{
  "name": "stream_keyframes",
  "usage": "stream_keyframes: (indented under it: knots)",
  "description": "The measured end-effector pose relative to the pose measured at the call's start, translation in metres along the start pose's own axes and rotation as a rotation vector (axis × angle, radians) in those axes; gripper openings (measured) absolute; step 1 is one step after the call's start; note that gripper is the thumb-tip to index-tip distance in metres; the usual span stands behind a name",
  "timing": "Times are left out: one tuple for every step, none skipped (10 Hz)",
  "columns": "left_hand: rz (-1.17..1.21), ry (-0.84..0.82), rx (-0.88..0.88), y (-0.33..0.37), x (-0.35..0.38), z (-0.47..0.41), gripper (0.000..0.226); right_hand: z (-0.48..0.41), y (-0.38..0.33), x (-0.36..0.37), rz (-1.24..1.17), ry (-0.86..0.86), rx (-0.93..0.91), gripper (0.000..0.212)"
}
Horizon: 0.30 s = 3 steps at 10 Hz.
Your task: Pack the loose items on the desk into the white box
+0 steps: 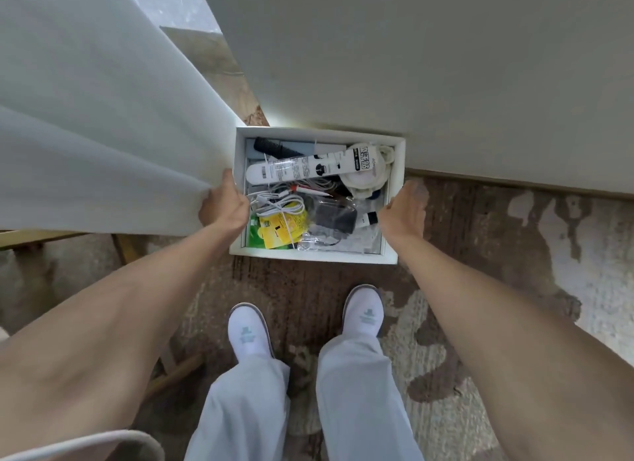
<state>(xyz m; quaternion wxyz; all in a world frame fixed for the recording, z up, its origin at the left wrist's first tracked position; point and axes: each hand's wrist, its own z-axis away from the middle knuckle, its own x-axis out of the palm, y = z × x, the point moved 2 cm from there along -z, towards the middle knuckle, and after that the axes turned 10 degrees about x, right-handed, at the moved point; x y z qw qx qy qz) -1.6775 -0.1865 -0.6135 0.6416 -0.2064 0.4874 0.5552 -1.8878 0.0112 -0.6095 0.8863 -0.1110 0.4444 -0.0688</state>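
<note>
The open white box point(308, 256) is below me, over the patterned rug and just ahead of my feet. I cannot tell whether it rests on the rug. My left hand point(224, 203) grips its left wall and my right hand point(404, 210) grips its right wall. Inside lie a long white packaged item point(308, 167), a black comb point(274, 147), a coiled white cable point(281, 204), a yellow packet point(284, 227), a green packet point(255, 235), a black adapter in clear wrap point(334, 218) and a round white object point(367, 182).
A white curtain point(103, 134) hangs at the left and touches my left hand. A large pale flat surface point(429, 55) fills the upper right, its edge right behind the box. My two white slippers point(248, 333) stand on the brown and cream rug point(480, 254).
</note>
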Motion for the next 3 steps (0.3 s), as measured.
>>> stream_keyframes:
  knots:
    - [0.105,-0.112,0.012,0.001,-0.015,0.004,0.035,0.014,-0.008,-0.011,0.02,-0.06,0.082,0.064]
    - [0.182,-0.203,0.033,0.006,-0.053,0.03,0.048,0.047,-0.01,-0.05,-0.008,-0.128,0.101,0.046]
    - [0.093,-0.43,0.111,0.02,-0.096,0.077,0.048,0.095,-0.011,-0.095,0.042,-0.203,0.126,0.035]
